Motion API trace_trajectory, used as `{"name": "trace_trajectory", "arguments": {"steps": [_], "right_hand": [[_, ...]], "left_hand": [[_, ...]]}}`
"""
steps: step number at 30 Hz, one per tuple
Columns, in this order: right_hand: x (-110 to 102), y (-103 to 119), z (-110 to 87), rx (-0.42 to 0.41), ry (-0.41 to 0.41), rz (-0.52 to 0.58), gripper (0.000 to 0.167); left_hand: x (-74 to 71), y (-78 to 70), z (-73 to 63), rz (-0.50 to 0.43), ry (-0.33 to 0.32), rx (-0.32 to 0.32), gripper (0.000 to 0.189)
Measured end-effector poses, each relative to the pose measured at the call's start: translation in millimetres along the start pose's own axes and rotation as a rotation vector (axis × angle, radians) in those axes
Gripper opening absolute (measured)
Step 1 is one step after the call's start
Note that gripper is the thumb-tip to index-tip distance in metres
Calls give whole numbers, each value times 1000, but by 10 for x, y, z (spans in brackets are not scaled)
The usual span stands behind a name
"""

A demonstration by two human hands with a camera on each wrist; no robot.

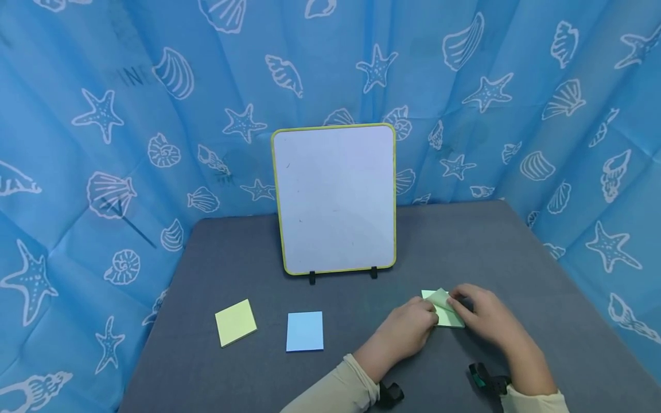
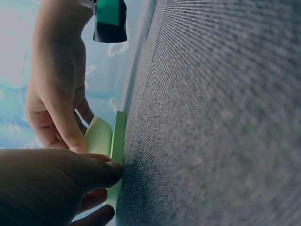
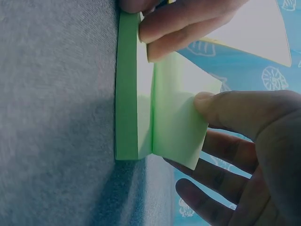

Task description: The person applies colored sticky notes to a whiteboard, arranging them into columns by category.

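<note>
Pad (image 1: 450,320), green, on table (image 1: 361,310) | right hand (image 1: 485,315): fingers (image 3: 233,148) pinch lifted sheet (image 3: 181,113) | left hand (image 1: 408,327): fingers hold pad's edge

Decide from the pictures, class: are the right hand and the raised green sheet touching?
Touching. The right wrist view shows it: the right hand has its thumb on the sheet, near its outer edge, with no gap.
</note>
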State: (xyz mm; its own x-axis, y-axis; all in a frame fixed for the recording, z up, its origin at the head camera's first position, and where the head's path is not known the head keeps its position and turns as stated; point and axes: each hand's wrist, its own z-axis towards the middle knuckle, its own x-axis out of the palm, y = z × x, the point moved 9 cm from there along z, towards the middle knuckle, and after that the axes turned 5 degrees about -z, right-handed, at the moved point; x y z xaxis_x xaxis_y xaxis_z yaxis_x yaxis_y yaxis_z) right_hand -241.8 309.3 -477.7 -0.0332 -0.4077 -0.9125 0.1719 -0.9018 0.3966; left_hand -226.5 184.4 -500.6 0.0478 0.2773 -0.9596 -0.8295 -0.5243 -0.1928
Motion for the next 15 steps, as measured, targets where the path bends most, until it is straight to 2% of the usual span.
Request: {"name": "trace_trajectory", "arguments": {"steps": [8,15], "right_hand": [[-71,-73,32,14,-43,-13,11],[-175,-173,57,50,-76,-24,20]], "left_hand": [[-36,3,-9,5,-10,-39,24],[-57,-15,-6,15,-22,-38,23]]}}
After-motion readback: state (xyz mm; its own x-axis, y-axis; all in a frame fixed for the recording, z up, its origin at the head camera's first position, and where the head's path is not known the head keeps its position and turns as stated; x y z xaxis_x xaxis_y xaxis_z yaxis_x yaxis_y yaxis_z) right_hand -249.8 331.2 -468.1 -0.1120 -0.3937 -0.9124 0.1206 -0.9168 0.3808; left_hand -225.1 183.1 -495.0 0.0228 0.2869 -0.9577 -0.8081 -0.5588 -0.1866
